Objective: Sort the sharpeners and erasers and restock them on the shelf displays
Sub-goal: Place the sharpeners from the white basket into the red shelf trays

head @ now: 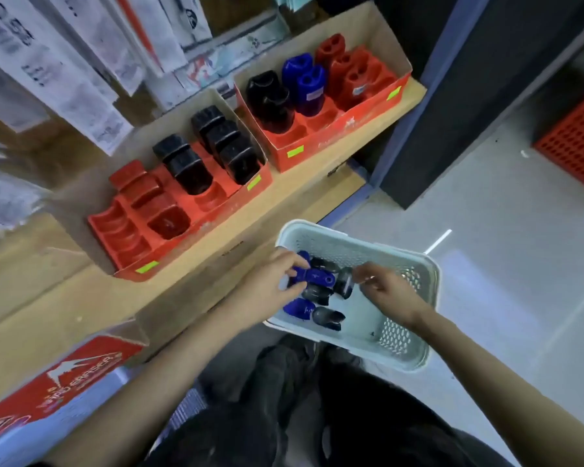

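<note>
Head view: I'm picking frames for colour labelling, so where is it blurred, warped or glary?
In the head view, the hanging packets are blurred; the right hand over the basket is motion-smeared; the left hand gripping a blue sharpener is sharper; the shelf edge looks tilted by the wide lens; a glare streak crosses the floor.

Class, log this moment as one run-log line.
step: pick from basket | left hand: pinches blue sharpener | right hand: in basket, grip unclear | left tray: slots free

Blurred print on hanging packets [64, 72]; blue sharpener [316, 276] partly under left hand [272, 281]; red crate [577, 143] cropped at right.
</note>
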Motion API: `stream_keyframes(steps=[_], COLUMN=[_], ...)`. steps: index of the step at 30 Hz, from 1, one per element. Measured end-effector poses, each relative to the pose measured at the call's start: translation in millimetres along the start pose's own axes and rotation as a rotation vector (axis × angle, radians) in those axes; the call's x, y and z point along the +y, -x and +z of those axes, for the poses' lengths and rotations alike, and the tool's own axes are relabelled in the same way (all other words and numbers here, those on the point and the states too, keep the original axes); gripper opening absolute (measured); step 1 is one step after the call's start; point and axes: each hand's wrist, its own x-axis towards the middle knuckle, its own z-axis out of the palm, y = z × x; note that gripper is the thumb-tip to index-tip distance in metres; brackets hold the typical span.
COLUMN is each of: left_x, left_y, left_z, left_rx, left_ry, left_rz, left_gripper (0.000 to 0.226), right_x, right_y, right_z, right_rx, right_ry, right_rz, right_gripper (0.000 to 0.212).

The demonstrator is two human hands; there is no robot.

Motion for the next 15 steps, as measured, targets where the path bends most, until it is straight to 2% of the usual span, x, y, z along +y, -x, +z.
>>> stream_keyframes(steps=[2,6,10,13,15], left_x=[-21.5,-62.1,-84.1,-99.6,-107.1], left_y=[-25.9,-75.5,-110.6,-129.1,-133.9], left_z=[26.1,74.8,113.0,143.5,157.6], left_rx=[-0.139,-0.199,-0.152,-0.078,0.022], left_ry=[0.025,-0.122,-0.202,-0.363,-0.494], left_rz=[-0.122,-0.178,-0.126,-0.098,-0.069], left_gripper=[0.03,0.042,0.048,0.051,0.047], right_x=[22.9,71.9,101.6,113.8,117.9], right_y=[-10.7,-40.8,-63.5,-77.6,-87.2], right_z=[21.4,67.2,99.7,115.9,126.7], right_rx=[-0.035,-0.014,0.047,0.244,0.333], right_ry=[-0.02,0.057,0.028,-0.097,-0.081], right_rz=[0.1,0.233,0.324,0.454,0.537], right_gripper=[0.029,0.043,0.046,0.038,0.033])
